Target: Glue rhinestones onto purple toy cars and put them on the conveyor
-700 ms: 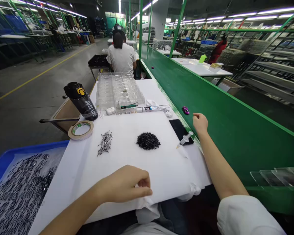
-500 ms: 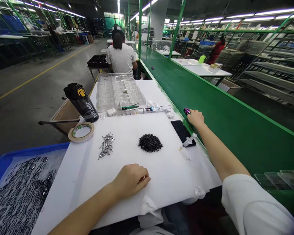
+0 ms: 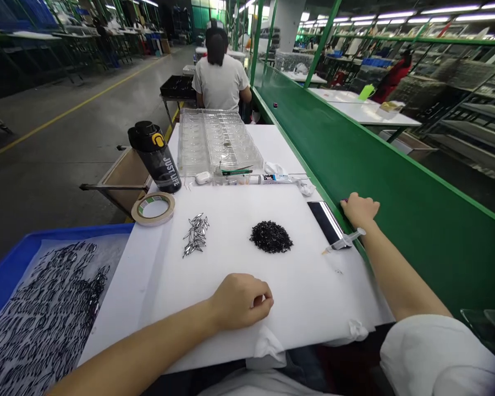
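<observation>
Head view: our right hand (image 3: 359, 212) reaches over the green conveyor belt (image 3: 421, 220), its fingers bent and closed around a purple toy car (image 3: 344, 201), of which only a sliver shows at the fingertips, near the belt's table-side edge. Our left hand (image 3: 242, 301) lies on the white sheet (image 3: 231, 258) with its fingers loosely curled toward the thumb; we cannot tell whether it holds anything. Beyond it we have a heap of small black pieces (image 3: 271, 237), and to the left, well apart, a scatter of slim leaf-shaped pieces (image 3: 196, 235). On the right, a syringe (image 3: 346, 241) lies across the near end of a phone (image 3: 325, 223), its plunger end just beside our right wrist. At the table's left edge we see a tape roll (image 3: 137, 212) and a dark "JUST LIFE" bottle (image 3: 157, 159), with clear plastic trays (image 3: 220, 140) farther back.
</observation>
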Demonstrator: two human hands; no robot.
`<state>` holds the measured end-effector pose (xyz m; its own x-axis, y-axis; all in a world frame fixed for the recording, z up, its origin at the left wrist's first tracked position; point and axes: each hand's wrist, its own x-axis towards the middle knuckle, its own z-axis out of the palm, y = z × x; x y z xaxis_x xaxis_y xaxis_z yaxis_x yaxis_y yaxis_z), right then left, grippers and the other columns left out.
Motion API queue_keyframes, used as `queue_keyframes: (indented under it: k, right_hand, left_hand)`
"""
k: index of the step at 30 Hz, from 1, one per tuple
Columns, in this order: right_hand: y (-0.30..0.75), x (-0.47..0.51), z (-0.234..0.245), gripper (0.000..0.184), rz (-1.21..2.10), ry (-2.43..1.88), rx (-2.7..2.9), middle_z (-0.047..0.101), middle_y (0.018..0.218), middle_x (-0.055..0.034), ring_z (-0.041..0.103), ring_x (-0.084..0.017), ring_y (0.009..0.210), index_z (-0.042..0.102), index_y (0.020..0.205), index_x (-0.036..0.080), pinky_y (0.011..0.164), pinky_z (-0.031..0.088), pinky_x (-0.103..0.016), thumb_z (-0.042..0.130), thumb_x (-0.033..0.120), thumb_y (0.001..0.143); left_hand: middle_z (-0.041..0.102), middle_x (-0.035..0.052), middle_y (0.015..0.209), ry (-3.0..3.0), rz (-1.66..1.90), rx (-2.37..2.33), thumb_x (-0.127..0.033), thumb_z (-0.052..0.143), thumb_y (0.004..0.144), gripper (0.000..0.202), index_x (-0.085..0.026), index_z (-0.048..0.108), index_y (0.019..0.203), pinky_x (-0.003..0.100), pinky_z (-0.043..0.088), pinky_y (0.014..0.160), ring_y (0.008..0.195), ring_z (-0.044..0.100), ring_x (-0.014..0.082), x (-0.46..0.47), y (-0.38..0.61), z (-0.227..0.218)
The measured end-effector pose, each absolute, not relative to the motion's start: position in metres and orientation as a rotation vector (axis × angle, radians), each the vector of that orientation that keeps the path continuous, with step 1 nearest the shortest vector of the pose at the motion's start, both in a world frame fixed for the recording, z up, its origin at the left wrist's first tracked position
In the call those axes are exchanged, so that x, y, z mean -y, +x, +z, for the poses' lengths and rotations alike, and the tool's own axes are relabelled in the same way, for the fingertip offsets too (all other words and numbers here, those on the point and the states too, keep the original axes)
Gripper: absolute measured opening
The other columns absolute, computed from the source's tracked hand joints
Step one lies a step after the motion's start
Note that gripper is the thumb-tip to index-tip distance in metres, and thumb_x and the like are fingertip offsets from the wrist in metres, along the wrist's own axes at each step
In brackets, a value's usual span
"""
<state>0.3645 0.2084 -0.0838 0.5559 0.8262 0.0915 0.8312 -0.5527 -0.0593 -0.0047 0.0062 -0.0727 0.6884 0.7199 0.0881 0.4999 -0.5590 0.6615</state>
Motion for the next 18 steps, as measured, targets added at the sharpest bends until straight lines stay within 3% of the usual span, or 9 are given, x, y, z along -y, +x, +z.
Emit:
queue_keyframes:
  k: [3,5,8,10,14,16,18]
  right_hand:
    - [0.365,-0.186,-0.062,0.039,-0.045,-2.667,1.293,0.055,0.113,-0.0126,0.051,-0.024,0.107,0.055,0.113,0.012,0.091,0.040,-0.046,0.058,0.035,0.081]
    - [0.364,-0.164,-0.041,0.048,-0.100,-2.588,1.219,0.055,0.114,-0.0188,0.048,-0.029,0.111,0.050,0.123,0.010,0.088,0.038,-0.046,0.056,0.033,0.080]
    - [0.349,-0.112,-0.014,0.054,-0.248,-2.335,1.185,0.055,0.118,-0.0161,0.052,-0.024,0.109,0.039,0.134,0.013,0.083,0.038,-0.038,0.045,0.033,0.084]
    - [0.324,-0.067,-0.005,0.047,-0.213,-1.797,1.154,0.061,0.109,-0.0132,0.058,-0.023,0.096,0.053,0.123,0.015,0.075,0.040,-0.037,0.051,0.030,0.078]
    - [0.250,0.004,-0.014,0.020,0.390,-1.467,1.224,0.065,0.083,-0.0061,0.061,-0.020,0.078,0.067,0.084,0.019,0.066,0.044,-0.034,0.052,0.030,0.075]
    - [0.213,0.019,-0.029,0.019,0.868,-1.498,1.462,0.065,0.076,-0.0039,0.060,-0.018,0.073,0.066,0.078,0.019,0.064,0.045,-0.031,0.055,0.035,0.076]
    - [0.186,0.024,-0.043,0.024,1.069,-1.573,1.669,0.065,0.076,-0.0031,0.059,-0.017,0.072,0.066,0.079,0.019,0.065,0.044,-0.030,0.052,0.039,0.080]
  left_hand:
    - [0.064,0.0014,0.066,2.280,0.408,-1.007,-0.023,0.043,0.082,0.020,-0.018,0.061,0.076,0.027,0.043,0.063,0.062,0.056,0.0147,-0.004,0.000,-0.074]
    - [0.063,0.0023,0.068,2.263,0.349,-1.046,-0.023,0.042,0.083,0.021,-0.017,0.061,0.077,0.030,0.043,0.066,0.066,0.056,0.0163,-0.002,0.001,-0.069]
    - [0.064,0.0011,0.074,2.219,0.235,-1.044,-0.023,0.044,0.084,0.018,-0.018,0.061,0.084,0.029,0.044,0.068,0.072,0.058,0.0170,0.000,-0.004,-0.051]
    - [0.066,0.0012,0.084,2.195,0.109,-1.023,-0.027,0.043,0.086,0.020,-0.019,0.060,0.092,0.030,0.044,0.070,0.080,0.060,0.0181,-0.001,-0.011,-0.034]
    - [0.065,0.0022,0.100,2.206,0.062,-1.083,-0.034,0.043,0.087,0.026,-0.020,0.056,0.105,0.031,0.045,0.073,0.088,0.060,0.0191,-0.004,-0.022,-0.016]
    - [0.064,0.0014,0.099,2.203,0.253,-1.115,-0.031,0.044,0.086,0.024,-0.020,0.056,0.104,0.029,0.046,0.072,0.086,0.060,0.0170,-0.003,-0.022,-0.022]
    - [0.064,0.0015,0.095,2.192,0.465,-1.137,-0.024,0.039,0.087,0.022,-0.019,0.056,0.100,0.028,0.046,0.072,0.083,0.059,0.0151,0.000,-0.020,-0.034]
